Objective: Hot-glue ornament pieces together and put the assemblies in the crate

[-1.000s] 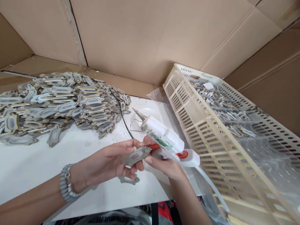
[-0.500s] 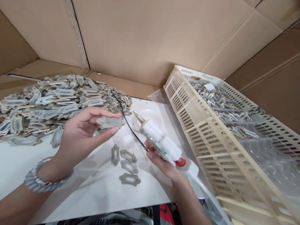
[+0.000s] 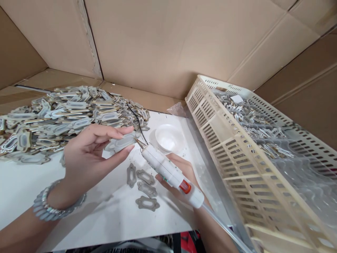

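Between thumb and fingers, my left hand [image 3: 88, 154] pinches a grey frame-shaped plate [image 3: 122, 142] with scalloped ends. My right hand [image 3: 181, 172] is wrapped around a white glue gun [image 3: 164, 167] with a clear glue stick in its back. The gun's metal nozzle [image 3: 140, 142] meets the plate's right end; whether glue is coming out I cannot tell. Below the hands, several similar loose plates [image 3: 147, 203] lie on the white table [image 3: 105, 218]. Behind my left hand rises a large heap of such plates [image 3: 76, 109].
A round white bowl [image 3: 170, 138] stands behind the glue gun. On the right is a long cream plastic crate [image 3: 226, 140] with wavy clear trays and small metal pieces inside. Cardboard walls [image 3: 163, 45] enclose the back and sides. A black cord [image 3: 138, 121] runs toward the gun.
My right hand has brought the glue gun left and down, so its nozzle now reaches the held plate. The bowl behind it has come into fuller view.
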The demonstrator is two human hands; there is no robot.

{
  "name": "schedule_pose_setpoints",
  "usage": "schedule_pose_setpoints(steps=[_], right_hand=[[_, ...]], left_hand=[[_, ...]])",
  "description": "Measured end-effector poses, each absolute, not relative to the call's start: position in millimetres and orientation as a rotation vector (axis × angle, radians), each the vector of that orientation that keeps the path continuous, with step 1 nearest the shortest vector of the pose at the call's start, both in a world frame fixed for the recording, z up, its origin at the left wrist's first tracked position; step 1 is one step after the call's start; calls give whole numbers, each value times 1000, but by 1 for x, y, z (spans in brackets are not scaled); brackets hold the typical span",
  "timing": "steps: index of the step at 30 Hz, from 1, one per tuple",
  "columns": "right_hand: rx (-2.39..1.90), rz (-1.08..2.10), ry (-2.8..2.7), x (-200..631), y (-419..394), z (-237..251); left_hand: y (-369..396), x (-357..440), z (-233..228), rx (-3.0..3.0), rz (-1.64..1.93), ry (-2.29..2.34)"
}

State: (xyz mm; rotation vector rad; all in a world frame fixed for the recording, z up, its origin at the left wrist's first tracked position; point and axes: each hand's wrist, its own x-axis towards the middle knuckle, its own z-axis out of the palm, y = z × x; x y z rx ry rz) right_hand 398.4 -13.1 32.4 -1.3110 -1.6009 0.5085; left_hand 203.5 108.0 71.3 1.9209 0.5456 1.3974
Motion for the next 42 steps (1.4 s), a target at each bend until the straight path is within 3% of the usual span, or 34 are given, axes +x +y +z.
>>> schedule_pose_setpoints(steps=[15,26,42], right_hand=[[-1345,502,-1577,396,-15,32],[-1372,524,-1562,396,-15,29],[-1311,525,-1593,398,-15,29]], left_hand=[[109,201,63,2049,1486,596],[112,196,71,2565,1610,568],[114,195,70,2564,1613,583]])
